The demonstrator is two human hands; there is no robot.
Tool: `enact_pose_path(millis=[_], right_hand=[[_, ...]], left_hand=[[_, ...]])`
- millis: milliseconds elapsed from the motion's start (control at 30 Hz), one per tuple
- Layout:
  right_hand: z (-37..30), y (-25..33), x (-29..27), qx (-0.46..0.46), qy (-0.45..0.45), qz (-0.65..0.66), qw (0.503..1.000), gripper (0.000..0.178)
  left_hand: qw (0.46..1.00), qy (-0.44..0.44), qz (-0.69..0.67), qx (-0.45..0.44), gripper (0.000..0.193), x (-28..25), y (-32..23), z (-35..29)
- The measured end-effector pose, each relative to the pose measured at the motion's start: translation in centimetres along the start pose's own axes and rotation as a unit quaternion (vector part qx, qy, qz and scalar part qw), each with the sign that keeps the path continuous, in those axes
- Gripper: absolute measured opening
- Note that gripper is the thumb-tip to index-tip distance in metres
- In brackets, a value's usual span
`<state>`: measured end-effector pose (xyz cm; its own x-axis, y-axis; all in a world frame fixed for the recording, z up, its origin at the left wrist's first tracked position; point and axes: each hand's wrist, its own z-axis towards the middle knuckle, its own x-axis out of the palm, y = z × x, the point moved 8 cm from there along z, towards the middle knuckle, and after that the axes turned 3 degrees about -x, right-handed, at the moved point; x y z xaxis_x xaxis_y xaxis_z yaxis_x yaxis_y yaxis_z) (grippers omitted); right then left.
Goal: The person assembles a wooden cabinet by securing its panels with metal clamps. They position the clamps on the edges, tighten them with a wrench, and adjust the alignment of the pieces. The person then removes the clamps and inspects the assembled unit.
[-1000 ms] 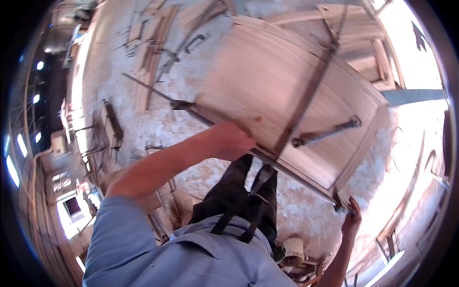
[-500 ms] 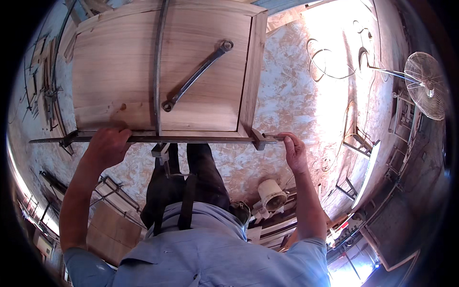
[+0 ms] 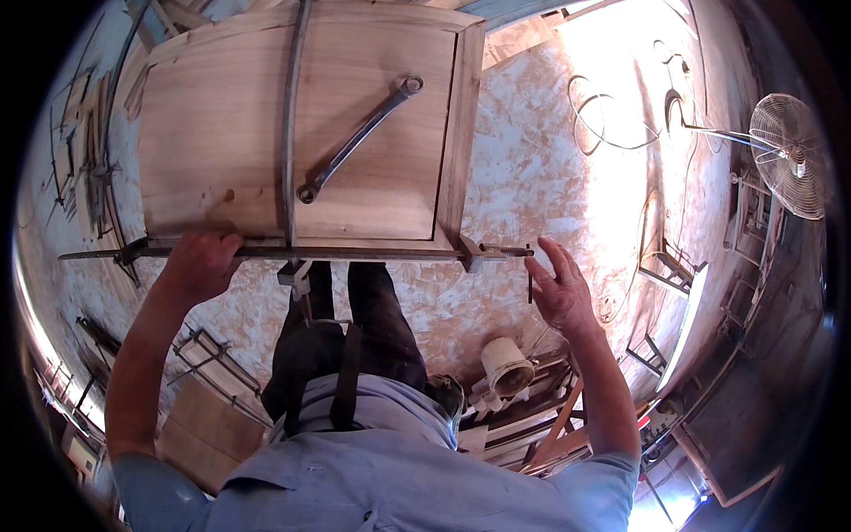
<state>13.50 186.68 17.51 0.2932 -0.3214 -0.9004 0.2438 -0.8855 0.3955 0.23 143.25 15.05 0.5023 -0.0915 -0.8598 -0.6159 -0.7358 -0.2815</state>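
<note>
Dark metal bar clamp (image 3: 372, 254): along near edge of pale framed wooden panel (image 3: 213, 124), gripped left of centre by left hand (image 3: 204, 264) with curled fingers.
Thin dark screw handle (image 3: 530, 288): at clamp's right end, just beside right hand (image 3: 566, 288) with parted, bent fingers; cannot tell whether touching.
Long grey metal bar (image 3: 291, 124): across panel.
Shiny steel double-ended ring spanner (image 3: 359, 142): aslant on panel, right of that bar.
Cylindrical cream bucket (image 3: 503, 362): right of dark-trousered legs (image 3: 374, 310).
Round wire-caged fan (image 3: 787, 151): far right.

Looks steeply down from the head, through the left of two side-by-side fisheyes, close above the blue shirt (image 3: 381, 479), facing forward to the framed wooden panel (image 3: 226, 124)
</note>
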Motion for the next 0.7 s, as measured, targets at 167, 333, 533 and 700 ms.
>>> enact_pose_path(millis=[167,333,533,700], right_hand=[[0.8,0.5,0.4,-0.081,-0.030,0.055,0.995,0.034],[2.5,-0.1,-0.7,-0.011,-0.045,0.170,0.984,0.020],[4.3,-4.7,2.3,0.256,0.076,0.277,0.923,0.040],[4.4,-5.7,4.8,0.452,0.134,0.399,0.786,0.048]], left_hand=[[1.000,0.018,0.011,-0.021,0.021,-0.4,-0.2,0.1],[0.999,0.012,0.018,-0.032,0.023,0.3,0.2,-0.4],[1.000,-0.007,0.011,-0.029,0.024,0.0,0.2,-0.4],[0.999,-0.019,0.012,-0.024,0.024,0.4,0.4,-0.4]])
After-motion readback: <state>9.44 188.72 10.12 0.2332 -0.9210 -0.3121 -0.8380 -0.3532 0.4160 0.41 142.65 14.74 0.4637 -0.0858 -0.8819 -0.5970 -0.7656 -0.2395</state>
